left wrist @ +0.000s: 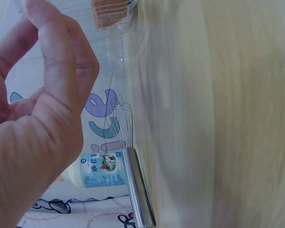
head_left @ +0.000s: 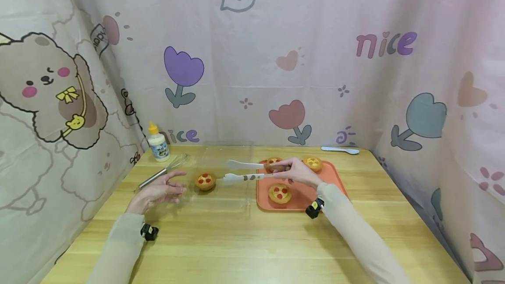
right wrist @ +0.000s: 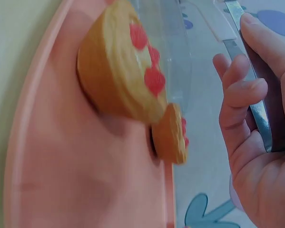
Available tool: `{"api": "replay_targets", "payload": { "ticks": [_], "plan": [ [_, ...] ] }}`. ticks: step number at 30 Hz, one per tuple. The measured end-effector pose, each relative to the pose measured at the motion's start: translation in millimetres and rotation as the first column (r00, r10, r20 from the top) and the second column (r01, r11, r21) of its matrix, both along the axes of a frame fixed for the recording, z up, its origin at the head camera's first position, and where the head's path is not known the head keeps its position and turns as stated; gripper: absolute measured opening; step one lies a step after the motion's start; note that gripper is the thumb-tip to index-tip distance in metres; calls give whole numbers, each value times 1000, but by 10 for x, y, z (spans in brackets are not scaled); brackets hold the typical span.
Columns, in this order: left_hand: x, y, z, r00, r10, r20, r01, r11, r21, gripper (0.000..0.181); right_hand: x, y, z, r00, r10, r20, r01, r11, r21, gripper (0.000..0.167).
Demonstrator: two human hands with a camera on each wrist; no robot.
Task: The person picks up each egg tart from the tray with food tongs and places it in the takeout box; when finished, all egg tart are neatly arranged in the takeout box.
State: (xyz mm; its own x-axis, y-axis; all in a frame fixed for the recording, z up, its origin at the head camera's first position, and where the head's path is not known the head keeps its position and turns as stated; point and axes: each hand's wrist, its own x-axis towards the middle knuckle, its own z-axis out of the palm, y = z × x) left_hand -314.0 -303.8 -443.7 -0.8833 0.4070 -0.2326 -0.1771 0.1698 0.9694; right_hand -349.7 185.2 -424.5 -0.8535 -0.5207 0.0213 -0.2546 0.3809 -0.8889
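Observation:
My right hand grips a pair of tongs above the orange tray; the tongs' white tips stand apart over a clear plastic container. In that container, left of the tips, sits a small tart with red spots. My left hand is by the container's left side, fingers loosely bent; whether they touch it I cannot tell. In the right wrist view the right hand has its fingers around the metal tongs. A tart shows large on the tray.
Three tarts are on the tray, one at the front and two behind. A whisk lies left of the container, with a yellow-capped bottle behind it. A pale blue utensil lies at the table's back edge. Patterned curtains surround the table.

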Motion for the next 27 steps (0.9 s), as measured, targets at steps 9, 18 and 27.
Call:
{"api": "replay_targets", "payload": {
  "ticks": [9,18,27],
  "plan": [
    [-4,-14,-12,1000,-10,-12,10,1000,4,82,41,333,-40,999,-48,-26,49,998,28,52],
    [-9,-6,-9,1000,-11,-9,11,1000,5,81,110,538,-70,997,-70,-34,71,997,43,53],
    [-9,-4,0,1000,-15,-15,15,1000,4,80,140,771,-26,991,-130,4,130,991,28,55]
  ]
}}
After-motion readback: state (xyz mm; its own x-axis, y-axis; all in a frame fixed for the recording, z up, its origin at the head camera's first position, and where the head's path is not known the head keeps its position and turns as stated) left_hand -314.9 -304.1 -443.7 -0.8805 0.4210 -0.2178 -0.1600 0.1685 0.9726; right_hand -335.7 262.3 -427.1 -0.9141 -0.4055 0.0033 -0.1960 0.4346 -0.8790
